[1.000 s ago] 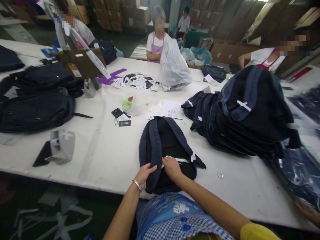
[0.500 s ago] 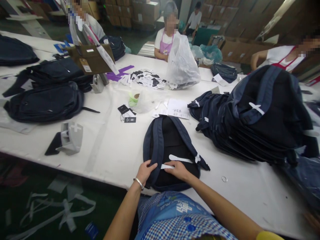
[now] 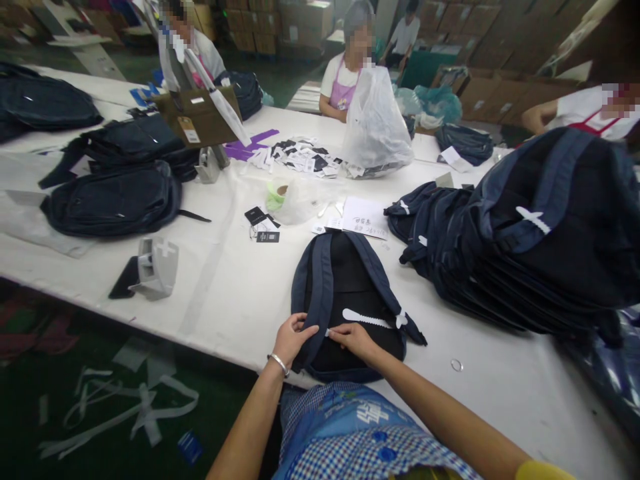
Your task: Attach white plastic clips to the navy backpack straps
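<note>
Well left of the backpack (image 3: 345,273) on the worktop (image 3: 235,293) stands a grey holder (image 3: 156,267). At the backpack's near end your left hand (image 3: 295,338) has its grip closed on the shoulder strap (image 3: 320,300). Just right of it, your right hand (image 3: 354,337) pinches a white tab (image 3: 328,331) in its grip. A white strip (image 3: 367,318) lies across the backpack, with a stack of backpacks (image 3: 540,240) to its right.
</note>
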A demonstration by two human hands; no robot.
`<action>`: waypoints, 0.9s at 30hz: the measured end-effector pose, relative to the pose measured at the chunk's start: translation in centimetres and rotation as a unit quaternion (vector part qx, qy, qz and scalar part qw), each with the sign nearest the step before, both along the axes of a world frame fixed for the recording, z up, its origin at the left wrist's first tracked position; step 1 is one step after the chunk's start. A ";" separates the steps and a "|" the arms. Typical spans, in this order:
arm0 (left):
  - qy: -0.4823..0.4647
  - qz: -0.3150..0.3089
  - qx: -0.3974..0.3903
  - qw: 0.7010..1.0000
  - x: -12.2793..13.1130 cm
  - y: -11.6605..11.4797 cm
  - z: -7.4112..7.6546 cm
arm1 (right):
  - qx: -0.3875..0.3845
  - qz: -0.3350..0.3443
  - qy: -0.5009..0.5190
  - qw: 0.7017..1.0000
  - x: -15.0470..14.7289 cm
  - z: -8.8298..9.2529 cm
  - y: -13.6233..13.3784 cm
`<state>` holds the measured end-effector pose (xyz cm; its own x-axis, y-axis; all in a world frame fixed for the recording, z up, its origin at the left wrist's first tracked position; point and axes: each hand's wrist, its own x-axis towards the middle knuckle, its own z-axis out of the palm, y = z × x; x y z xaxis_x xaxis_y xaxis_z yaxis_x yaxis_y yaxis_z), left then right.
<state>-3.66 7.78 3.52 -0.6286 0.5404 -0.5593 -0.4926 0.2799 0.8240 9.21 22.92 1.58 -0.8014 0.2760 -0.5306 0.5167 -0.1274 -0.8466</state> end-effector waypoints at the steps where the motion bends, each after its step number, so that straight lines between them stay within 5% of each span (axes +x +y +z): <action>1: 0.000 0.004 0.001 1.000 0.3 0.0 0.2 | -0.010 0.002 0.007 1.000 -0.5 0.0 -0.2; 6: -0.003 0.030 0.013 0.999 1.7 0.3 0.9 | -0.048 -0.032 0.033 0.998 -3.2 -0.7 -0.9; 14: -0.070 0.077 0.020 0.994 1.8 0.0 -0.7 | -0.123 0.024 0.020 0.992 -3.5 -1.8 0.4; 27: -0.015 0.032 0.025 0.999 1.7 -0.4 -0.8 | -0.079 0.058 -0.019 0.995 -3.7 0.4 0.8</action>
